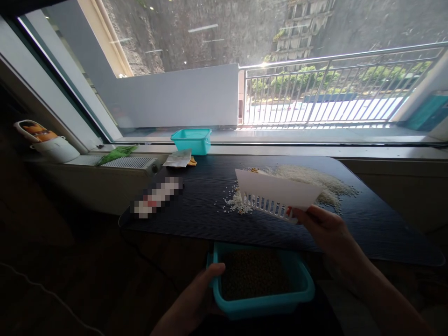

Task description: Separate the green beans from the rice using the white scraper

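My right hand grips a white slotted scoop by its lower right corner and holds it over the dark mat, its edge down among scattered rice grains. A wide pile of rice lies on the mat behind the scoop. My left hand clasps the left rim of a teal tub filled with small brownish grains, held below the mat's front edge.
A second teal tub stands on the window sill at the back. A small packet lies near it, and a blurred flat object rests on the mat's left end. A white radiator-like unit and a green cloth sit at left.
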A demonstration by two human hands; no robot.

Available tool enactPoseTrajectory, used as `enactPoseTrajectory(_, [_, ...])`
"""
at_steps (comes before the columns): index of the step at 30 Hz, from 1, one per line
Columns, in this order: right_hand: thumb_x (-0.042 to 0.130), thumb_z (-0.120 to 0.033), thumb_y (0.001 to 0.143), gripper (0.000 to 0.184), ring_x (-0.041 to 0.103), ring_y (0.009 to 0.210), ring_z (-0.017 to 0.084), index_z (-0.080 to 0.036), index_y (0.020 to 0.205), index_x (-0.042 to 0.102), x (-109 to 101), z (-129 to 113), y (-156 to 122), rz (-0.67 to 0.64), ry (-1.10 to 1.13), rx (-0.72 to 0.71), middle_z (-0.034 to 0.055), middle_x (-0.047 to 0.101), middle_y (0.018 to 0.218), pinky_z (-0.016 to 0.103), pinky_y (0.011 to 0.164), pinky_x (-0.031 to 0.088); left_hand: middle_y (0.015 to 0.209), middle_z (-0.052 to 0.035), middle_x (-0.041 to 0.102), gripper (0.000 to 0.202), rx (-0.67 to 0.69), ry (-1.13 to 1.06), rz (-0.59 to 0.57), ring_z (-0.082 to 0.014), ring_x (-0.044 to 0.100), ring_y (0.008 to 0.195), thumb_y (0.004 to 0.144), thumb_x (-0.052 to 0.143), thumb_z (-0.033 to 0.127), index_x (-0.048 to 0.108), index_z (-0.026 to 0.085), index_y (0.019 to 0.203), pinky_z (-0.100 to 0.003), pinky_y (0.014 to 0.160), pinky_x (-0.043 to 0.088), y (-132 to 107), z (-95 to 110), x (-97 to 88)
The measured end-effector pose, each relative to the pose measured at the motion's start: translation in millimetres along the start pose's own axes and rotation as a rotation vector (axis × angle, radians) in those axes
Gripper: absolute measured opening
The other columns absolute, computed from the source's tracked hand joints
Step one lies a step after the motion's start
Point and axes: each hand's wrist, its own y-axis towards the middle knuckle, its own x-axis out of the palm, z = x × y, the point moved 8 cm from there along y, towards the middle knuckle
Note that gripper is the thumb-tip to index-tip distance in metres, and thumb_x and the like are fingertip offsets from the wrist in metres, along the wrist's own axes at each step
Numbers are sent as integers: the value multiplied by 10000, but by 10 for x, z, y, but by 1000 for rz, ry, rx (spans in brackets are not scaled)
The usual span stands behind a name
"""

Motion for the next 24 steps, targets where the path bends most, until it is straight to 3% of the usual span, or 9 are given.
enactPoseTrajectory(4, [648, -440, 706, 248, 639, 644, 191, -213, 747, 739, 95, -32, 21, -56, 16, -10, 19, 710, 686, 266, 617, 516, 1138, -164, 629, 609, 9, 4, -8, -315, 567, 1095, 780, 592, 423, 475, 83, 1272, -399, 803, 518, -30, 25, -4])
enactPoseTrajectory(11, [658, -462, 709, 281, 644, 663, 195, -199, 764, 742, 174, 36, -17, -155, 2, -31, 24, 714, 704, 253, 591, 516, 1049, -151, 662, 639, 18, 24, 113, -301, 621, 994, 766, 597, 452, 474, 72, 1264, -388, 773, 525, -92, 98, -106])
enactPoseTrajectory(18, [673, -474, 695, 262, 658, 653, 201, -228, 757, 738, -41, -70, -183, -22, 25, 19, 21, 717, 704, 269, 609, 547, 1044, -148, 662, 644, 43, 32, 140, -302, 626, 974, 753, 609, 464, 482, 86, 1259, -386, 734, 531, -67, 111, -233])
enactPoseTrajectory(20, [666, -448, 708, 256, 662, 650, 202, -224, 811, 737, 73, -131, -238, -26, 38, 0, 23, 715, 715, 267, 589, 551, 1060, -154, 658, 655, 43, 29, 135, -309, 621, 986, 757, 594, 473, 472, 84, 1270, -392, 731, 528, -82, 108, -237])
enactPoseTrajectory(24, [592, -366, 787, 206, 656, 744, 198, -209, 839, 715, 582, -364, -395, -91, 56, -177, 54, 695, 834, 257, 618, 547, 1096, -156, 653, 645, 45, -4, 111, -311, 600, 1045, 780, 563, 473, 454, 89, 1287, -413, 801, 507, -133, 113, -223])
